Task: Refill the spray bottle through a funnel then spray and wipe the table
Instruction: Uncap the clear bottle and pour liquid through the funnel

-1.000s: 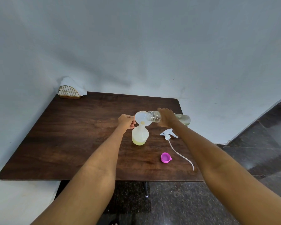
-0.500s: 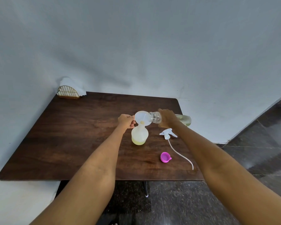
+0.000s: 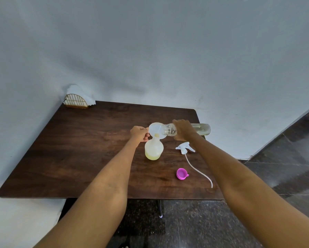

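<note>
1. Two containers in play: the spray bottle [image 3: 154,149] stands upright near the tabletop [image 3: 78,149] centre, a shallow layer of yellowish liquid at its base, with the white funnel [image 3: 156,130] seated in its neck.
2. Left hand [image 3: 139,134]: grip curled round the funnel rim, steadying it.
3. Right hand [image 3: 183,129]: grip wrapped round a clear refill bottle [image 3: 200,129], held nearly horizontal, its mouth resting inside the funnel bowl.
4. Step in hand, by judgement: refilling. Liquid level is low, so the pour looks far from done.
5. Next move calls for a steady tilt of the refill bottle, funnel kept vertical; too fast a pour could overflow the bowl or tip the light bottle.
6. Trigger sprayer head [image 3: 185,147] with its long dip tube lies on the tabletop just right of the spray bottle; it must be refitted before spraying.
7. Pink cap [image 3: 182,173] lies nearer the front edge, beside the tube.
8. Napkin holder [image 3: 76,101] with white tissue stands at the far left corner, well apart, a likely source for wiping.
9. Nothing stands between the hands and the funnel.
</note>
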{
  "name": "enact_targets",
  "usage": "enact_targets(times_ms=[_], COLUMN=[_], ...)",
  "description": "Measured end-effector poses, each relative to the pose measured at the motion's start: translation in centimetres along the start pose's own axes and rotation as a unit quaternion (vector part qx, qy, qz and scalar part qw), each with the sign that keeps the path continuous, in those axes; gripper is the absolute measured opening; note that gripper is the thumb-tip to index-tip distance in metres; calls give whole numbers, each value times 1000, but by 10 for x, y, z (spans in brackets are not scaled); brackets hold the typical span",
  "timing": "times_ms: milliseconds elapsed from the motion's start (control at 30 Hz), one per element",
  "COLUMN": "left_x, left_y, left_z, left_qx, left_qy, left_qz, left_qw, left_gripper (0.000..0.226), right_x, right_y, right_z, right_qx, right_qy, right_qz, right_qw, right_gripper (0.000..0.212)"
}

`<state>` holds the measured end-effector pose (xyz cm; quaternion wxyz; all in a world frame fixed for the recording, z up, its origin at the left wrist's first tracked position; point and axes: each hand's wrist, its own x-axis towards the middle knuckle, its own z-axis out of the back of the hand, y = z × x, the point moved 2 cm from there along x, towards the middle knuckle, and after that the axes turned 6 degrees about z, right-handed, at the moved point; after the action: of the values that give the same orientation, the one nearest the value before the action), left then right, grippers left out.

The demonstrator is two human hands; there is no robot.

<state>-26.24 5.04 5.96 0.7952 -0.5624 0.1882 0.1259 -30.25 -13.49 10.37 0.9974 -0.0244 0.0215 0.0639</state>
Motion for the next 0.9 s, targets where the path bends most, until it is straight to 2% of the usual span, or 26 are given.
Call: enact_targets(times_ms=[900], left_x=[-4], left_y=[-1], left_z=[2], left_qx=[-4], left_qy=[1], left_qz=[6], left_qw=[1000], left_gripper=[21], right_x=[1], right_y=[-4], right_z=[-1], right_qx=[-42], right_qy=[-15], right_qz=[14], right_qw=[999], right_gripper=[43])
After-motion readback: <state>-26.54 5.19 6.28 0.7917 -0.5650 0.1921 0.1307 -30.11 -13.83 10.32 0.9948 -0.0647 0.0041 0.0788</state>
